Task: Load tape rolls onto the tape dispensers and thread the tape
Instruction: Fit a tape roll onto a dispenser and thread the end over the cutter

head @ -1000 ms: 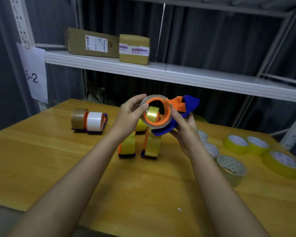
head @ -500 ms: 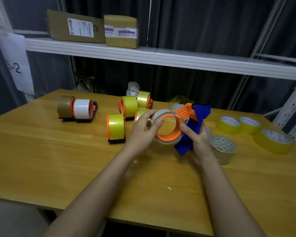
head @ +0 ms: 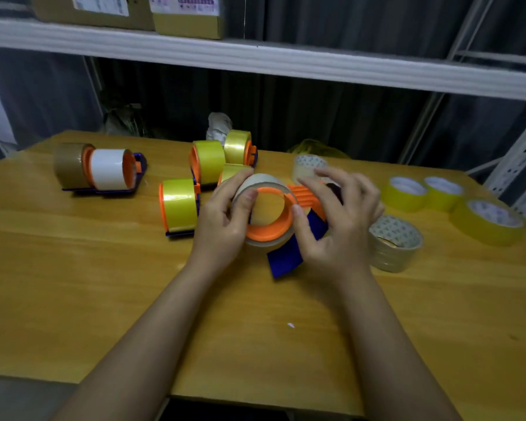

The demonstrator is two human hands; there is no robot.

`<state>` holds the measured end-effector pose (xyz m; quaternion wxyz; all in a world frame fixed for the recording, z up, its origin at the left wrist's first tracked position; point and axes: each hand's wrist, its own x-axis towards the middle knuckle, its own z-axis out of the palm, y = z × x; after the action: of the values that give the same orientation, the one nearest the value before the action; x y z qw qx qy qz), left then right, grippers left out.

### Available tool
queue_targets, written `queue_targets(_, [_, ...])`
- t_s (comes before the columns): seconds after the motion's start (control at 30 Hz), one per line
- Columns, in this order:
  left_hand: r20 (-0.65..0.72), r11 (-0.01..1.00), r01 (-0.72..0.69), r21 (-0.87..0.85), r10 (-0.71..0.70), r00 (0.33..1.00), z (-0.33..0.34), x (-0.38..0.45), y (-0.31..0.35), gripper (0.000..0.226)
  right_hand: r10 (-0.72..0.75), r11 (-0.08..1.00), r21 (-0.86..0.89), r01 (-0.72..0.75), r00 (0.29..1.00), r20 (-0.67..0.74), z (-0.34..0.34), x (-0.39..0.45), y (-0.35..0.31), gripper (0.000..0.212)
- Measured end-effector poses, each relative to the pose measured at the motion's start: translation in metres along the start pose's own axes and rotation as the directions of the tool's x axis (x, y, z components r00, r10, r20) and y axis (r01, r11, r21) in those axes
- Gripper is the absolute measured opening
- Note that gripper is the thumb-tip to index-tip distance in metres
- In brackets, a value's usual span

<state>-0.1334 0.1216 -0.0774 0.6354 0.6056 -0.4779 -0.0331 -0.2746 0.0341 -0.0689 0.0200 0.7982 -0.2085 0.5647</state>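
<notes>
I hold an orange and blue tape dispenser (head: 286,259) just above the wooden table (head: 104,284). A beige tape roll (head: 261,181) sits on its orange hub (head: 268,233). My left hand (head: 225,217) grips the roll's left side, thumb on the hub's rim. My right hand (head: 337,220) holds the dispenser's orange handle (head: 304,197) and blue body, thumb at the roll's right edge. Several loaded dispensers stand behind: one yellow roll (head: 179,205), two more yellow ones (head: 208,161) (head: 237,147), plus a brown and white pair (head: 99,168).
Loose rolls lie to the right: a clear roll (head: 394,243) beside my right hand, another (head: 308,165) behind it, and three yellow ones (head: 404,194) (head: 442,192) (head: 488,221). A white shelf (head: 286,60) with cardboard boxes (head: 189,16) hangs over the table's back.
Both hands have lowered the dispenser and roll from in front of the shelf toward the table. My head has tilted down and closer.
</notes>
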Motion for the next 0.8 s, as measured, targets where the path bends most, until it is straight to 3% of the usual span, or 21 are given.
queue_targets(0.13, [0.031, 0.999, 0.037, 0.019, -0.038, 0.999, -0.005, -0.002, -0.001, 0.041, 0.015, 1.000, -0.025, -0.008, 0.956, 0.292, 0.004, -0.004, -0.002, 0.034])
queue_targets(0.2, [0.040, 0.998, 0.068, 0.006, -0.068, 0.997, -0.007, -0.004, -0.001, 0.040, 0.032, 0.997, -0.077, -0.005, 0.936, 0.352, 0.008, -0.008, -0.003, 0.035])
queue_targets(0.5, [0.109, 0.991, 0.131, -0.034, -0.126, 0.986, -0.004, -0.009, 0.004, 0.054, 0.309, 0.950, -0.087, -0.299, 0.936, 0.169, 0.017, -0.010, 0.001, 0.023])
queue_targets(0.67, [0.072, 0.995, 0.095, 0.016, -0.096, 0.993, -0.005, -0.011, 0.008, 0.044, 0.278, 0.956, 0.030, -0.293, 0.932, 0.233, 0.006, -0.006, 0.003, 0.023])
queue_targets(0.8, [0.039, 0.998, 0.046, 0.049, -0.048, 0.998, -0.010, -0.011, 0.003, 0.044, 0.369, 0.763, 0.303, -0.571, 0.769, 0.522, -0.010, 0.001, 0.005, 0.020])
